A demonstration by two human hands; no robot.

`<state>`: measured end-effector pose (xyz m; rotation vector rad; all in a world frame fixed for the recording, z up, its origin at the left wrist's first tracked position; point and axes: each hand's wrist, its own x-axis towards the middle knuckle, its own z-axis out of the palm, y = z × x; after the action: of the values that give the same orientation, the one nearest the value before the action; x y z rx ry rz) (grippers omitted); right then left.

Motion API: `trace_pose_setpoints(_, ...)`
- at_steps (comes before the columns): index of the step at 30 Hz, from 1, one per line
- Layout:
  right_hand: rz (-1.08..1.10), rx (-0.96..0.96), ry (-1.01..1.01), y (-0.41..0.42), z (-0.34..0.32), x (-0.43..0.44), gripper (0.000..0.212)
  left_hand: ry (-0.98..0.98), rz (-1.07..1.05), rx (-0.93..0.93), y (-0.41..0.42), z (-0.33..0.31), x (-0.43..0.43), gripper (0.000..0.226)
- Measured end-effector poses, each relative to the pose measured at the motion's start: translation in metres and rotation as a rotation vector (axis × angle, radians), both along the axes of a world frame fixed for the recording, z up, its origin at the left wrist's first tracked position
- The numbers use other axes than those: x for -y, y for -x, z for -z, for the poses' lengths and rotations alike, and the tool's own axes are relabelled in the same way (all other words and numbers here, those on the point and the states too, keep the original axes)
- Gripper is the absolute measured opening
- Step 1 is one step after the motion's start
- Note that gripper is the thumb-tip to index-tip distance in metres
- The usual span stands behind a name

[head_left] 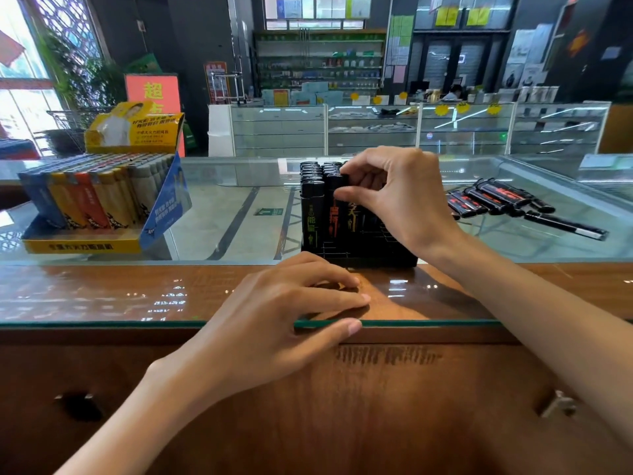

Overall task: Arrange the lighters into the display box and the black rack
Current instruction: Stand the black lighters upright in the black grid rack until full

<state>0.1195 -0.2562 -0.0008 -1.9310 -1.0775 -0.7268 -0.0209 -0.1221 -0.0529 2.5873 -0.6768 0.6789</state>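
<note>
Now the right hand [394, 200] pinches a black lighter [333, 221] standing in the black rack [376, 255], while the left hand [274, 320] rests, fingers relaxed, on the counter's [102, 293] near edge.

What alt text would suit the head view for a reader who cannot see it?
A person's right hand pinches a black lighter standing in the black rack on a glass counter, while the left hand rests on the counter's edge. A yellow display box of coloured lighters stands left; loose black lighters lie right.
</note>
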Motion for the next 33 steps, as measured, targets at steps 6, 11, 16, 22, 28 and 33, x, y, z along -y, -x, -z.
trace_pose_setpoints(6, 0.113, 0.005, -0.027, -0.018, -0.01, 0.079, 0.012, 0.048, 0.011, -0.038, -0.019, -0.019, 0.034, 0.023)
trace_pose_setpoints(11, 0.341, -0.125, 0.272, -0.038, 0.011, 0.182, 0.018, 0.155, -0.109, -0.19, -0.093, -0.043, 0.115, 0.027)
trace_pose_setpoints(16, 0.302, -0.18, 0.498, -0.036, 0.029, 0.23, 0.06, -0.028, -0.495, -0.328, -0.193, -0.059, 0.151, 0.033)
trace_pose_setpoints(22, 0.188, -0.182, 0.507, -0.039, 0.034, 0.233, 0.064, -0.316, -0.732, -0.535, -0.236, -0.055, 0.137, 0.043)
trace_pose_setpoints(28, 0.16, -0.201, 0.468, -0.042, 0.037, 0.239, 0.053, -0.385, -0.702, -0.606, -0.243, -0.059, 0.159, 0.049)
trace_pose_setpoints(33, 0.163, -0.186, 0.477, -0.044, 0.038, 0.239, 0.044, -0.49, -0.753, -0.721, -0.243, -0.071, 0.167, 0.078)
